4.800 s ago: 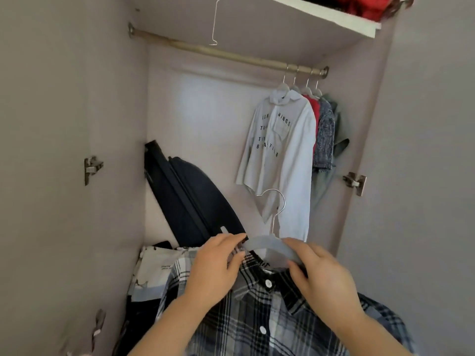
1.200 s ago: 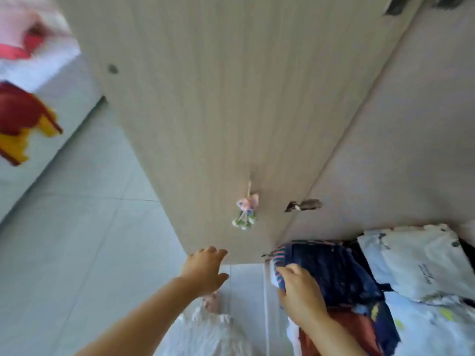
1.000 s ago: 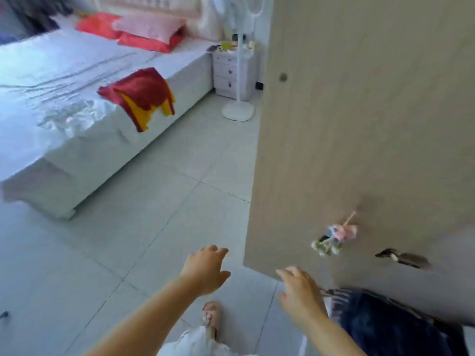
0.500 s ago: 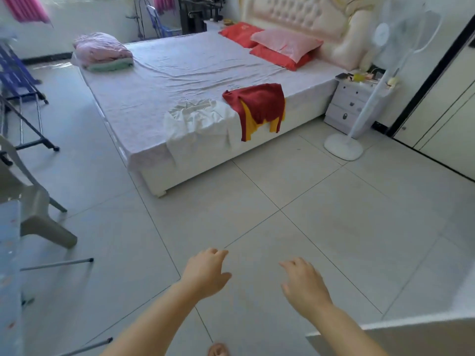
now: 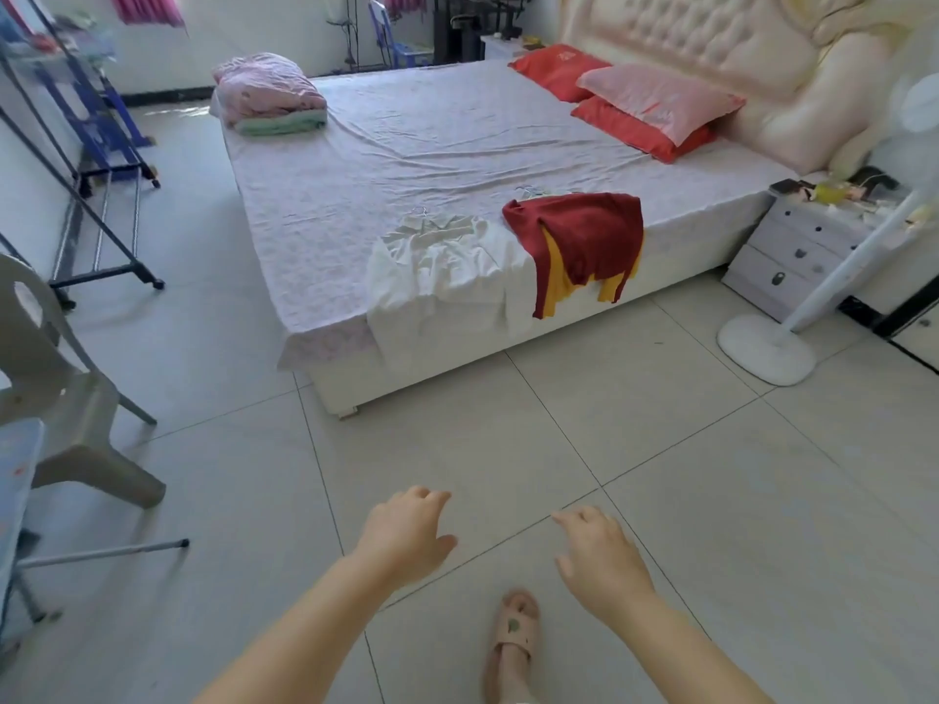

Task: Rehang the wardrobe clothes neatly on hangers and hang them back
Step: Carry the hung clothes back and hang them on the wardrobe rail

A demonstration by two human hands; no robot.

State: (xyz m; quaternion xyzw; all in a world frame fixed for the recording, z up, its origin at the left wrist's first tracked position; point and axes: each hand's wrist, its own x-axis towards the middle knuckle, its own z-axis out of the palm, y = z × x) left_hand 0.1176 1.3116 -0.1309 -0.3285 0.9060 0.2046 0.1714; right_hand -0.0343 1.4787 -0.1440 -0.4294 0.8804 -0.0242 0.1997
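Observation:
A red and yellow garment (image 5: 579, 241) drapes over the near edge of the bed (image 5: 457, 144). Beside it, to its left, lies a white garment (image 5: 447, 266) with a wire hanger's hook showing at its collar. My left hand (image 5: 406, 536) and my right hand (image 5: 599, 556) hover over the tiled floor in front of the bed, both empty with fingers loosely spread. Neither hand touches any clothing. The wardrobe is out of view.
A grey plastic chair (image 5: 56, 388) stands at the left, with a metal drying rack (image 5: 91, 160) behind it. A white standing fan (image 5: 772, 348) and a nightstand (image 5: 808, 251) are at the right. Folded bedding (image 5: 269, 94) lies on the bed's far corner.
I have turned away from the wardrobe, where I was handling a plaid shirt on a hanger, towards the bed. Both hands are now empty and the bed is nearer.

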